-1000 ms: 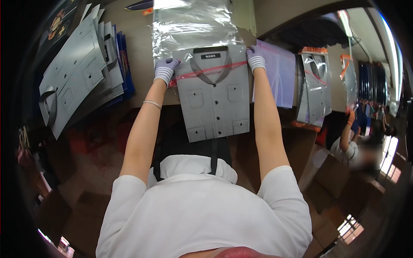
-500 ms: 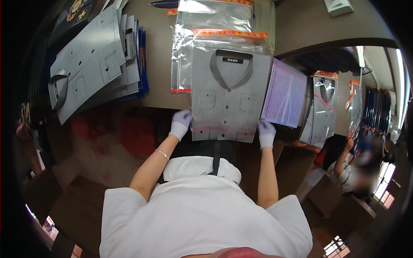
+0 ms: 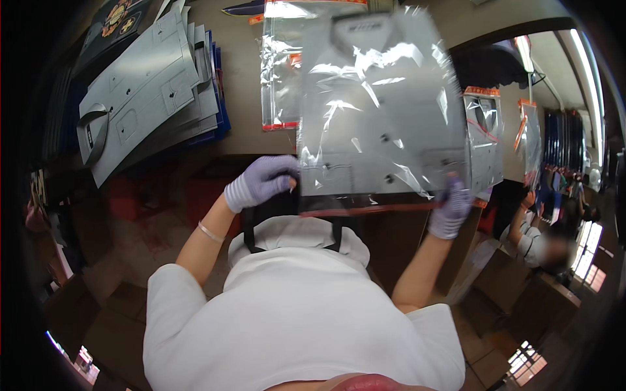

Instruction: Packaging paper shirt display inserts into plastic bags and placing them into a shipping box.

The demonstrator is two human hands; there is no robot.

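Note:
A flat, folded grey shirt [image 3: 365,143] with a dark collar and dark buttons is tilted up in front of me inside a shiny clear plastic bag [image 3: 339,107] with a red lower edge. My right hand [image 3: 452,205], in a lilac glove with bare fingertips, grips the bag's lower right corner. At the opposite lower side, my left hand [image 3: 264,179], gloved the same way, has its fingers loosely bent and apart beside the bag's left edge. Whether its fingertips touch the plastic is hard to see. Behind the shirt lie more clear bags [image 3: 280,78] on the table.
A fanned stack of grey shirts [image 3: 147,85] covers the table's left side, beside dark printed packages [image 3: 120,23]. Further bagged shirts [image 3: 484,130] lie at right. A person [image 3: 531,238] works beyond, near cardboard boxes [image 3: 502,293] and hanging dark garments [image 3: 564,146].
The shirt has risen off the table toward me and shifted right, now hiding the purple-printed sheet. My right hand moved right with it; my left hand moved slightly left and its fingers opened.

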